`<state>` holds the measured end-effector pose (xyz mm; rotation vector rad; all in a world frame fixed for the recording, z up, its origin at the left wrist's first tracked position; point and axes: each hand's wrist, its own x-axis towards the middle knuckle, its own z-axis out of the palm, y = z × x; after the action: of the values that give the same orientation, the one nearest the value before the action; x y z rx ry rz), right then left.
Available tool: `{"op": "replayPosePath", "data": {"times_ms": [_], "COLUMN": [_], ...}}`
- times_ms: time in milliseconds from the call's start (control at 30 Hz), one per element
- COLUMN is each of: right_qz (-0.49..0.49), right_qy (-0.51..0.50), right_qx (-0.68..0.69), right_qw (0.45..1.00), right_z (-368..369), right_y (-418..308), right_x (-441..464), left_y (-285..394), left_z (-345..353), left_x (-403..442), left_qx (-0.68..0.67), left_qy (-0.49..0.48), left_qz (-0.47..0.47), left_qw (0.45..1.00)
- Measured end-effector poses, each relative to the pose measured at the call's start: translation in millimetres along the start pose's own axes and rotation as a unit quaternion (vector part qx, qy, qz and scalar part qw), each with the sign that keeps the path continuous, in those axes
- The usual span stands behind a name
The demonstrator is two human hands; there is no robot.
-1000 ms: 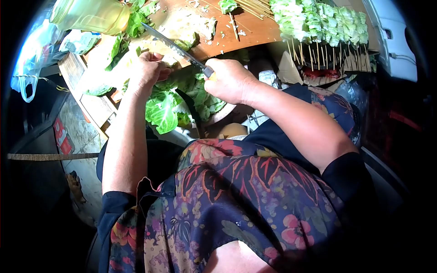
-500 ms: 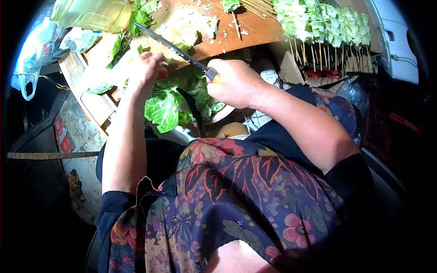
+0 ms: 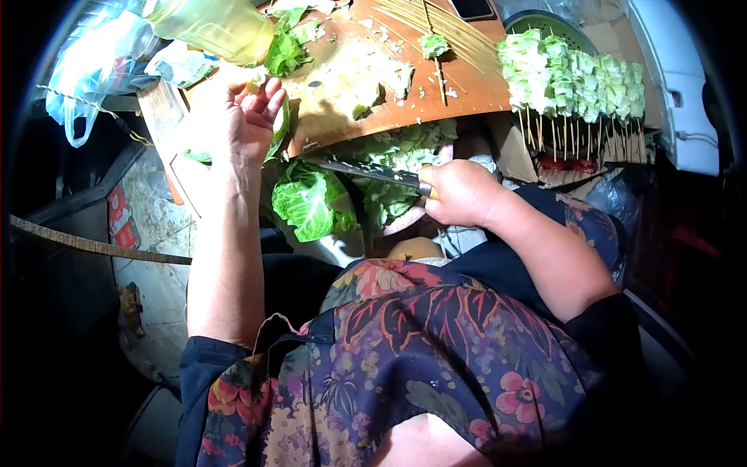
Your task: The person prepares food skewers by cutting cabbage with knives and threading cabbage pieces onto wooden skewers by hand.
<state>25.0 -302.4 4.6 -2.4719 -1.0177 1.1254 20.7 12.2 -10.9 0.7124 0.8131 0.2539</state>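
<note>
My right hand (image 3: 465, 193) is wrapped round the handle of a knife (image 3: 369, 170), whose dark blade points left over a bowl of cut cabbage (image 3: 405, 148). At the board's left side, my left hand (image 3: 253, 121) is turned palm up with curled fingers. A small pale piece of cabbage (image 3: 255, 77) shows at its fingertips, partly lost in glare. Below the board's edge hangs a large green cabbage leaf (image 3: 311, 201). More leaves lie behind and beside my left hand. Cabbage scraps (image 3: 362, 105) are scattered over the wooden board (image 3: 467, 86).
Skewers loaded with cabbage (image 3: 572, 78) stand in rows at the right, near a green colander (image 3: 560, 31). Bare bamboo skewers (image 3: 443, 31) and a phone (image 3: 472, 8) lie at the back. A yellowish clear container (image 3: 214, 31) and blue plastic bag (image 3: 97, 66) are at left.
My right hand has moved right and down, bringing the knife off the board's scraps to over the bowl. My left hand has turned palm up. The whole view has shifted slightly.
</note>
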Motion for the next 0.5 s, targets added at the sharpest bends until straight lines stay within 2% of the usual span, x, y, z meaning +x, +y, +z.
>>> {"op": "replayPosePath", "data": {"times_ms": [67,167,233,300,400,500], "right_qz": [0.011,0.036,0.032,0.029,0.066,0.083], "right_qy": [0.011,0.013,0.006,0.0,-0.113,-0.087], "right_qx": [-0.062,-0.083,-0.101,-0.121,-0.105,-0.098], "right_qw": [0.998,0.996,0.994,0.992,0.986,0.988], "right_z": [5,17,32,39,35,31], "right_y": [2,9,21,28,20,22], "right_x": [1,8,16,18,20,24], "left_y": [-2,-3,-3,-9,-17,-26], "left_z": [-3,4,12,11,12,7], "left_x": [1,-8,-14,-11,-14,-13], "left_qx": [-0.004,-0.002,0.04,0.041,0.071,0.084], "left_qy": [-0.009,-0.015,0.025,0.014,-0.006,-0.06], "left_qz": [-0.01,-0.021,-0.012,-0.01,-0.013,-0.01], "left_qw": [1.0,1.0,0.999,0.999,0.997,0.995]}}
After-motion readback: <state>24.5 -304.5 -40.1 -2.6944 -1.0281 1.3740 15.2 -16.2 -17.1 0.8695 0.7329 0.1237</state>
